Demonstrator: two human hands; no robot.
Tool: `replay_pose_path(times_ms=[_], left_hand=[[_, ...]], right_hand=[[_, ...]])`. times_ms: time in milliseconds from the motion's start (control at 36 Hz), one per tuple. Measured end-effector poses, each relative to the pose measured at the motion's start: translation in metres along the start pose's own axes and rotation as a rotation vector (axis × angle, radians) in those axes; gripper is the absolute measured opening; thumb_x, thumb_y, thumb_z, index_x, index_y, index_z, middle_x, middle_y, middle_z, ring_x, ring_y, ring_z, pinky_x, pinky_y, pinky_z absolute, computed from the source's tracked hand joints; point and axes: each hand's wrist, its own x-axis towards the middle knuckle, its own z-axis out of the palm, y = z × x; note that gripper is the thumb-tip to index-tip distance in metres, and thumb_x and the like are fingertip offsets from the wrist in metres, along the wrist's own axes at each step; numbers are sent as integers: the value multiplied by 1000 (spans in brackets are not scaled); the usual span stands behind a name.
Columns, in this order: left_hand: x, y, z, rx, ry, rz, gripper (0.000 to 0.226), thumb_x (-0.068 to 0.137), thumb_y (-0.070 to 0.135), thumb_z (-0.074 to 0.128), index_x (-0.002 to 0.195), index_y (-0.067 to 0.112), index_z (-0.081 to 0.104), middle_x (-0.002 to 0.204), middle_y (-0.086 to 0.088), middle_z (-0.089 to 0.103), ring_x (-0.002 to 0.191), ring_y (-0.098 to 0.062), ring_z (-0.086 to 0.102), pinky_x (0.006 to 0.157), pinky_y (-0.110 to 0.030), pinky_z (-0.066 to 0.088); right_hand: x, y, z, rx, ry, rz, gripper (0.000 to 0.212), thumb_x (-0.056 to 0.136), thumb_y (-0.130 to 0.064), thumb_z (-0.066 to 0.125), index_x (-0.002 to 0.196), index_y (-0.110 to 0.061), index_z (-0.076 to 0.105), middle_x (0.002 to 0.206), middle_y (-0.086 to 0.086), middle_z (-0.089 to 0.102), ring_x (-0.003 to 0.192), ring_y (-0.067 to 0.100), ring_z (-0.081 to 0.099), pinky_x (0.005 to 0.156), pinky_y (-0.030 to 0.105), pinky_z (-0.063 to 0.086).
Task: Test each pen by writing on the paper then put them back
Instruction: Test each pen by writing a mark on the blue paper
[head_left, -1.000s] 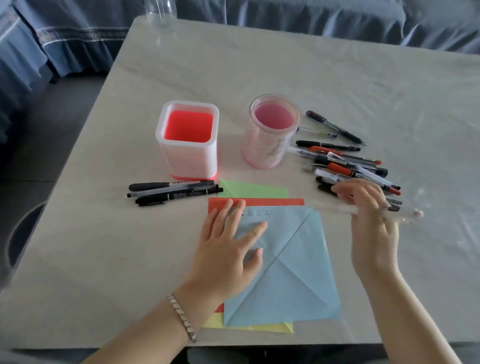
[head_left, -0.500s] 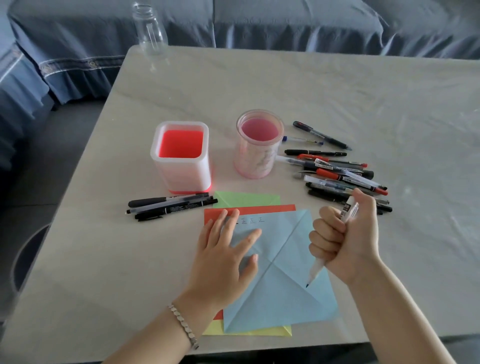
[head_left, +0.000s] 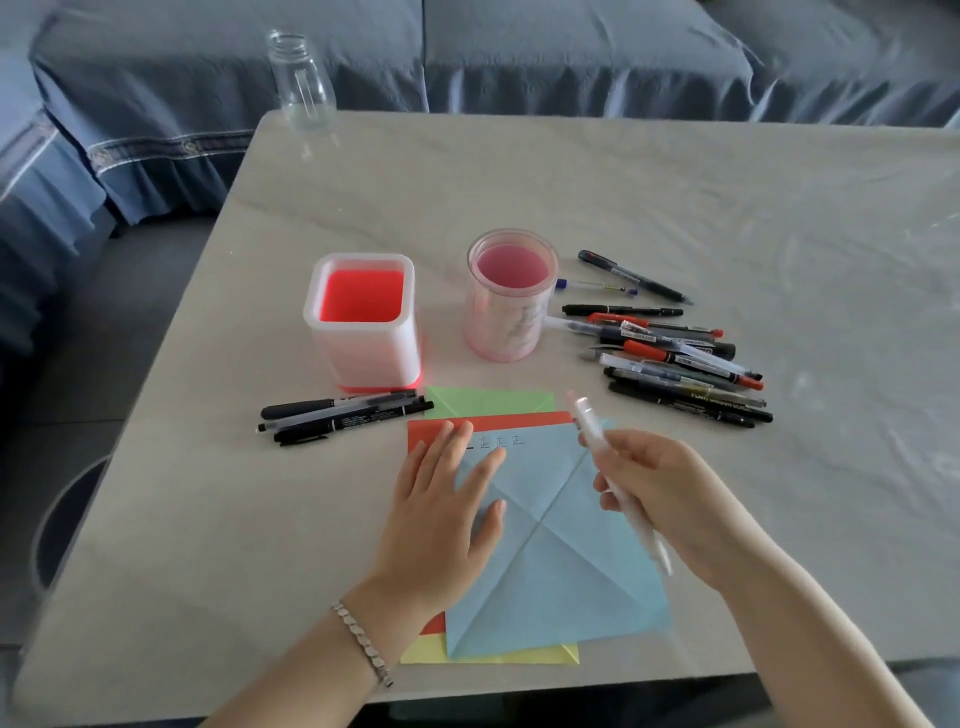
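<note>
- The white pen (head_left: 621, 488) now under test is held in the air over the right half of the blue paper (head_left: 550, 551), near the desk's near edge; it is blurred, slanting from its upper end near the paper's far right corner down toward the near right, and which end is the tip I cannot tell.
- The right hand (head_left: 670, 504) is closed around that pen, fingers curled about the barrel; the pen does not appear to touch the paper.
- The left hand (head_left: 441, 514) lies flat and open, fingers spread, pressing the left part of the blue paper to hold it in place.
- The blue paper tops a stack of orange, green and yellow sheets; a short row of small written marks (head_left: 501, 442) sits along its far edge, just beyond the left fingertips.
- Progress, as I judge it: those few marks suggest only a few pens are tested. Three dark pens (head_left: 343, 415) lie together left of the paper, near the desk's left edge, perhaps the finished ones.
- A large pile of pens (head_left: 675, 358) waits toward the desk's right side, beyond the paper.
- The square holder (head_left: 363, 322) and round holder (head_left: 511, 301) stand mid-desk beyond the paper, both apparently empty, so putting back is not yet done.
- An empty clear bottle (head_left: 301, 78) stands at the far left corner.
</note>
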Motion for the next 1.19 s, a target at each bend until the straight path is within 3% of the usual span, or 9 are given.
replay_pose_path(times_ms=[139,222,306,417,528,639,778,889,1194], left_hand=[[5,11,-19,-43,162,111,49,90,30,41,135,10,35,142,-15,39,136,-26,28,113,-40,17],[11,25,-34,-20,199,335,49,92,29,45,136,8,35,141,-9,44,135,-23,34,112,-37,23],[17,34,-37,37,209,454,45,91,29,45,130,7,39,111,-2,64,103,-18,58,93,-33,42],[16,24,-35,65,120,399,32,87,25,42,116,15,48,73,6,58,65,-15,59,56,-26,47],[12,-7,-45,81,152,177,22,85,22,39,102,23,53,76,6,61,68,-19,62,58,-28,46],[10,-46,-69,23,303,-20,31,85,22,38,95,9,64,85,-8,62,74,-31,61,64,-39,52],[2,-85,-82,143,343,-122,16,82,7,59,96,3,66,80,-12,61,70,-36,59,60,-45,50],[-4,-95,-76,185,294,-126,27,67,-8,75,89,5,66,76,-9,64,66,-36,58,57,-43,49],[12,-87,-59,208,355,-137,20,66,-9,73,80,4,67,78,-9,61,73,-35,57,61,-41,47]], right_hand=[[-4,0,0,-337,24,-146,18,77,-12,72,77,-29,66,70,-6,68,58,3,59,67,27,52],[-9,-4,4,-447,20,-286,27,71,-14,78,68,-35,60,69,-13,65,60,-10,56,62,5,43],[-15,-8,10,-486,-35,-400,17,72,-17,77,70,-24,61,70,-10,66,69,-4,59,63,5,44],[-13,-4,11,-535,-24,-493,17,76,-21,73,76,-27,57,84,-18,61,87,-10,54,75,2,40],[9,9,-6,-702,207,-653,21,77,-12,71,96,-15,63,100,-8,53,100,2,45,89,1,23],[34,18,-30,-786,407,-514,28,80,-2,65,107,-5,65,112,9,58,115,28,46,93,17,24],[55,21,-49,-936,430,-319,35,86,-4,55,121,-8,59,126,11,54,123,30,39,103,38,29],[64,22,-52,-1015,426,-244,36,87,-5,54,122,-11,57,128,8,52,125,28,37,102,38,27],[76,14,-59,-1131,383,-249,32,92,-15,53,123,-11,58,121,11,52,119,30,39,94,37,31]])
